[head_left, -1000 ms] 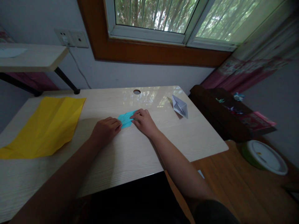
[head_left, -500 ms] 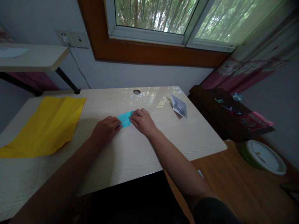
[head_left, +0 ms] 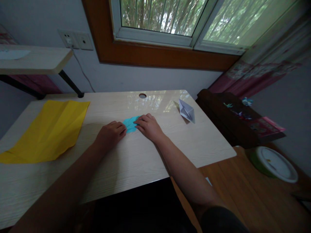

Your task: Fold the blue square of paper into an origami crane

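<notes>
A small piece of folded blue paper lies on the pale desk, with creases across its face. My left hand grips its left end, fingers curled and pressed together. On the paper's right end, my right hand has its thumb and fingers pinched at the edge. Both ends of the paper are partly covered by my fingers. To the right stands a folded white paper boat. A large creased yellow sheet lies flat to the left.
A raised shelf on black legs stands at the back left, near a wall socket with a cord. Beyond the desk's right edge are a dark cabinet with small items on it and a white-lidded green bin.
Both hands stay at the blue paper with only slight finger movement. The left fingers are drawn in a little more at its left end. Nothing else has visibly moved.
</notes>
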Demonstrator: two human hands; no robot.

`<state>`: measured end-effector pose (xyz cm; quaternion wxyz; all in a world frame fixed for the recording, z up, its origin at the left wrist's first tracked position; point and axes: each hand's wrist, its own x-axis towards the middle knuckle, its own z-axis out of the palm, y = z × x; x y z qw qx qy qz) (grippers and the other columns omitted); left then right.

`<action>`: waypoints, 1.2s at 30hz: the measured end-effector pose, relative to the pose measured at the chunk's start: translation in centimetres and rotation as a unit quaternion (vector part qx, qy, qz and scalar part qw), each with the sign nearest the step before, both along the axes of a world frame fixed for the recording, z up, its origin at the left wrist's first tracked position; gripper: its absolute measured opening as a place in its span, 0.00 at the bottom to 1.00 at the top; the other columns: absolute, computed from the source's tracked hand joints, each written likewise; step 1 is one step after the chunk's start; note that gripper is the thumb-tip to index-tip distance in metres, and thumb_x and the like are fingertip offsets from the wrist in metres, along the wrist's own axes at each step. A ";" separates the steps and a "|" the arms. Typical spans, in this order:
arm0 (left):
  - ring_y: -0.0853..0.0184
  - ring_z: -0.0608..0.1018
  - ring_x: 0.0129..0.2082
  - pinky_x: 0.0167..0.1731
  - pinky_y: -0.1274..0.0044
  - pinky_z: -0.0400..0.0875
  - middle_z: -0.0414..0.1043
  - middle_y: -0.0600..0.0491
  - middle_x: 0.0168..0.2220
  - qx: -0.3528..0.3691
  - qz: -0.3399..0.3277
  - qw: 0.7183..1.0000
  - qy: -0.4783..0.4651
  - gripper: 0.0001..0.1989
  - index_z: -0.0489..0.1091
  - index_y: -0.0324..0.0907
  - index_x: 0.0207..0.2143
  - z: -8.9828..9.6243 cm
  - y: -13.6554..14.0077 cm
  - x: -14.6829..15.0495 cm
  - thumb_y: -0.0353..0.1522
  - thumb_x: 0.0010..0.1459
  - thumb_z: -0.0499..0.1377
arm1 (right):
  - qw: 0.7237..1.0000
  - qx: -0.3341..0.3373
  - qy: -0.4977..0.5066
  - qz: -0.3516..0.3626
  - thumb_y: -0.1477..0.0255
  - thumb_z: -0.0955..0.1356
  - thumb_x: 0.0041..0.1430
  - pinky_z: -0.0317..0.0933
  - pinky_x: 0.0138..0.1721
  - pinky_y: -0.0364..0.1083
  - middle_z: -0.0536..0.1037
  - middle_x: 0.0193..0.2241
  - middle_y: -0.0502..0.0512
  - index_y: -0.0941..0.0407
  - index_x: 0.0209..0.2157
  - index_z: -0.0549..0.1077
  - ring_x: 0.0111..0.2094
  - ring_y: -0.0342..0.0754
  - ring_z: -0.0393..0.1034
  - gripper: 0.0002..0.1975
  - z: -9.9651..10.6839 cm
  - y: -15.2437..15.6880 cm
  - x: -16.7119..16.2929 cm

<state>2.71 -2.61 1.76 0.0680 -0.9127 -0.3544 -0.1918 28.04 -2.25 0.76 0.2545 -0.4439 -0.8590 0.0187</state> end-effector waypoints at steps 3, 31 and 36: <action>0.59 0.79 0.38 0.39 0.69 0.74 0.80 0.47 0.40 -0.008 0.001 1.000 -0.011 0.09 0.77 0.41 0.39 0.1 0.0 0.0 0.32 0.67 0.56 | 1.000 0.005 -0.011 -0.006 0.66 0.68 0.69 0.58 0.48 0.54 0.79 0.47 0.57 0.50 0.49 0.79 0.48 0.56 0.64 0.11 0.2 -0.1 -0.1; 0.57 0.82 0.38 0.38 0.69 0.75 0.83 0.46 0.39 -0.017 0.091 0.993 -0.075 0.14 0.79 0.41 0.43 0.3 -0.4 -0.2 0.36 0.69 0.54 | 0.992 0.076 0.079 -0.058 0.65 0.63 0.73 0.55 0.57 0.57 0.75 0.50 0.57 0.47 0.53 0.74 0.53 0.57 0.63 0.12 2.0 -1.9 -1.0; 0.61 0.84 0.38 0.42 0.72 0.77 0.84 0.52 0.40 -0.127 0.169 0.933 -0.292 0.13 0.81 0.44 0.43 0.6 0.1 -1.0 0.40 0.64 0.60 | 0.955 0.083 0.238 -0.158 0.66 0.57 0.75 0.59 0.58 0.58 0.72 0.53 0.61 0.49 0.61 0.67 0.55 0.56 0.65 0.18 2.0 -1.6 0.2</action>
